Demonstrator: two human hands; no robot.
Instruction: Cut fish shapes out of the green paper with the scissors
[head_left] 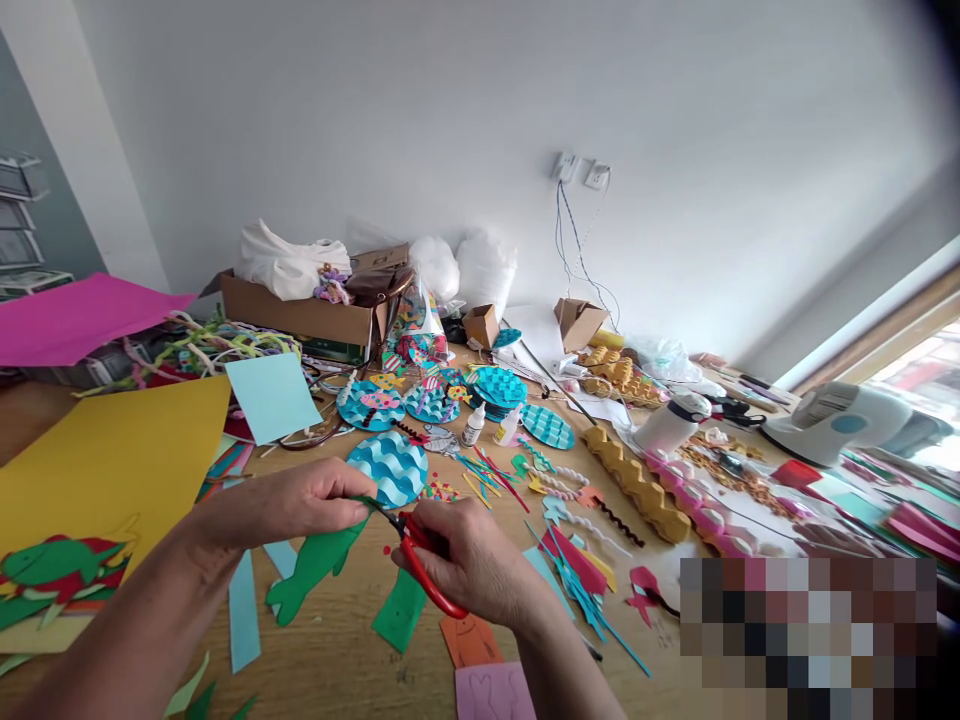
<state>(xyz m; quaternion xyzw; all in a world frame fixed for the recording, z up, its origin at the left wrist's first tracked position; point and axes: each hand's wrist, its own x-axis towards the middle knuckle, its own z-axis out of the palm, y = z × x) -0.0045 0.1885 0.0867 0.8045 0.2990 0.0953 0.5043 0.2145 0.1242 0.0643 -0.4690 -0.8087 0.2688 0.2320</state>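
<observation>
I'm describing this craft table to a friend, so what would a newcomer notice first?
Probably the red-handled scissors in the right hand, front and center, their blades at the green paper cutout in the left hand. Next, likely the big yellow sheet and magenta sheet at the left, then the blue wavy-patterned discs around the middle of the table.

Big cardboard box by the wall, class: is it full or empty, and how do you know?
The box is not empty: white cloth and a brown bag rise above its front. Below, cannot tell.
</observation>
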